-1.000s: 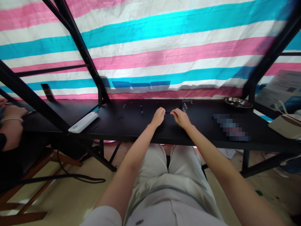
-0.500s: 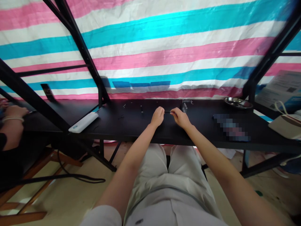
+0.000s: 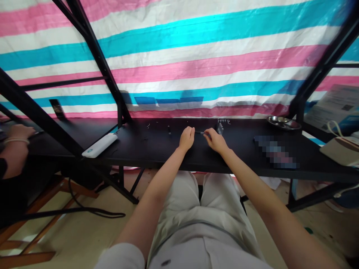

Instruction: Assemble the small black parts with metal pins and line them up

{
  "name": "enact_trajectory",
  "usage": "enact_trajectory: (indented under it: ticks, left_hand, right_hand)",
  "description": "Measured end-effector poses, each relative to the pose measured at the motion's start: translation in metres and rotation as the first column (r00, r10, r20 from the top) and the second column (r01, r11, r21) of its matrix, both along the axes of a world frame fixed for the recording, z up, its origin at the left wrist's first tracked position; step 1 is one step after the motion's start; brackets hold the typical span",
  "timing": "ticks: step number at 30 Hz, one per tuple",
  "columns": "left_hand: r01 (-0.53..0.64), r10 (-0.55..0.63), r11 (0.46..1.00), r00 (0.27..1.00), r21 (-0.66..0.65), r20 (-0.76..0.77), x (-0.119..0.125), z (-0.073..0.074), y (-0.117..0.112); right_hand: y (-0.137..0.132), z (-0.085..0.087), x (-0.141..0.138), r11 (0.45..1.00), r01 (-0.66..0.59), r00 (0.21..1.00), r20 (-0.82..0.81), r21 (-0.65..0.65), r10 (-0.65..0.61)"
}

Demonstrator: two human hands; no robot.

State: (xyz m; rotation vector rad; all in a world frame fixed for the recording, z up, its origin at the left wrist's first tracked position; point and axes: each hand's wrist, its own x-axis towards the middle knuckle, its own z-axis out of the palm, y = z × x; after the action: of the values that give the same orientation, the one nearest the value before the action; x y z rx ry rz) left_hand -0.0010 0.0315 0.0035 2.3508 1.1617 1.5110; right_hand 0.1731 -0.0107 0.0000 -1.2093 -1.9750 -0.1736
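Observation:
Both my hands rest on the black table (image 3: 157, 149) in the middle of the view. My left hand (image 3: 187, 138) is curled, its fingers pinched on one end of a thin dark rod (image 3: 199, 132). My right hand (image 3: 214, 139) is also closed and grips the rod's other end. The rod spans the small gap between the two hands, just above the tabletop. A small clear part (image 3: 220, 127) and a row of tiny metal pins (image 3: 223, 120) lie just beyond my right hand.
A white power bank (image 3: 99, 145) lies at the left of the table, a steel dish (image 3: 283, 121) at the far right. Another person's hand (image 3: 17, 140) works at the left edge. Black frame bars cross on both sides; a striped tarp hangs behind.
My hands have barely moved; the rod between them is tilted slightly more and shows a bit longer. The other person's hand at the left shifted a little.

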Motion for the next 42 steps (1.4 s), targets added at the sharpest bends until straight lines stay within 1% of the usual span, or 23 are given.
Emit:
enact_trajectory:
  ticks: [3, 6, 12, 17, 19, 21, 23, 25, 27, 30, 33, 38, 42]
  left_hand:
    - [0.007, -0.007, 1.0, 1.0, 0.01, -0.008, 0.0, 0.0, 0.0]
    - [0.008, -0.008, 1.0, 1.0, 0.008, -0.015, 0.0, 0.0, -0.001]
    - [-0.007, 0.005, 0.993, 1.0, -0.118, -0.017, 0.001, 0.001, -0.003]
    - [-0.062, 0.066, 0.988, 0.998, -0.142, 0.023, -0.002, 0.0, -0.001]
    - [-0.073, 0.078, 0.987, 0.997, -0.144, 0.027, -0.002, -0.001, 0.0]
    - [-0.031, 0.031, 0.99, 1.0, -0.136, -0.003, -0.002, -0.001, -0.001]
    - [0.066, -0.074, 0.99, 0.995, -0.125, -0.063, -0.001, 0.0, -0.004]
    - [0.161, -0.175, 0.98, 0.977, -0.118, -0.121, 0.002, 0.001, -0.007]
    - [0.216, -0.233, 0.969, 0.96, -0.121, -0.154, 0.004, 0.001, -0.01]
    - [0.258, -0.279, 0.955, 0.947, -0.143, -0.159, 0.006, 0.002, -0.013]
    - [0.275, -0.299, 0.948, 0.943, -0.161, -0.144, 0.006, 0.0, -0.013]
    - [0.315, -0.339, 0.931, 0.934, -0.185, -0.115, 0.007, -0.003, -0.011]
    - [0.304, -0.335, 0.929, 0.933, -0.213, -0.13, 0.007, -0.008, -0.006]
  right_hand:
    - [-0.001, 0.001, -0.001, 1.0, 0.001, 1.0, 0.014, 0.013, -0.001]
    - [-0.002, 0.0, -0.002, 0.999, 0.037, 0.998, 0.044, 0.023, -0.038]
    - [0.002, -0.004, -0.001, 0.994, 0.106, 0.988, 0.113, -0.008, -0.105]
    - [0.005, -0.006, 0.001, 0.991, 0.125, 0.985, 0.127, -0.056, -0.117]
    - [0.005, -0.006, 0.001, 0.991, 0.123, 0.988, 0.106, -0.057, -0.116]
    - [0.005, -0.006, 0.001, 0.995, 0.096, 0.993, 0.071, -0.034, -0.093]
    - [0.005, -0.007, 0.001, 0.999, 0.052, 0.997, 0.053, -0.01, -0.051]
    - [0.006, -0.008, 0.001, 1.0, 0.016, 0.998, 0.066, -0.011, -0.015]
    - [0.008, -0.011, 0.002, 0.999, 0.004, 0.996, 0.093, -0.035, -0.001]
    - [0.012, -0.015, 0.004, 0.998, 0.002, 0.994, 0.113, -0.068, 0.005]
    - [0.013, -0.016, 0.005, 0.997, -0.012, 0.995, 0.101, -0.08, 0.02]
    - [0.011, -0.012, 0.004, 0.992, -0.001, 0.993, 0.113, -0.125, 0.016]
    - [0.011, -0.009, 0.005, 0.989, -0.005, 0.997, 0.073, -0.145, 0.015]
